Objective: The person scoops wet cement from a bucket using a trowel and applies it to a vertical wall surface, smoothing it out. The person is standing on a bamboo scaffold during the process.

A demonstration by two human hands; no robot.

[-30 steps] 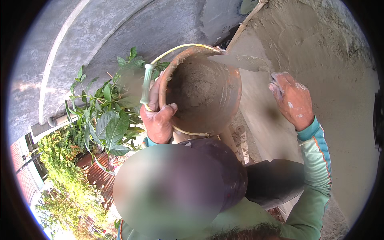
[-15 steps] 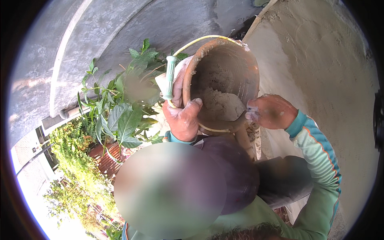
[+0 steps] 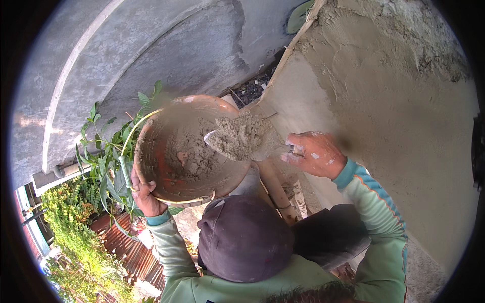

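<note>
My left hand [image 3: 147, 197] grips the near-left rim of an orange, mortar-stained bucket [image 3: 151, 146], beside the pale green grip [image 3: 124, 172] of its wire handle. Wet grey mortar lies inside. In my right hand [image 3: 316, 155] is the handle of a trowel [image 3: 269, 149]; its blade carries a lumpy heap of mortar [image 3: 237, 135] above the right part of the bucket.
A wet plastered surface [image 3: 404, 141] fills the right side; a curved grey wall [image 3: 151, 35] spans the top. Leafy plants [image 3: 101, 151] and rusty corrugated metal [image 3: 126, 247] are at left. A dark cap [image 3: 242, 237] and bamboo poles [image 3: 273, 189] are below.
The bucket has moved left and downward and now faces up more widely. My right hand has lifted the trowel from inside it with a load of mortar on the blade.
</note>
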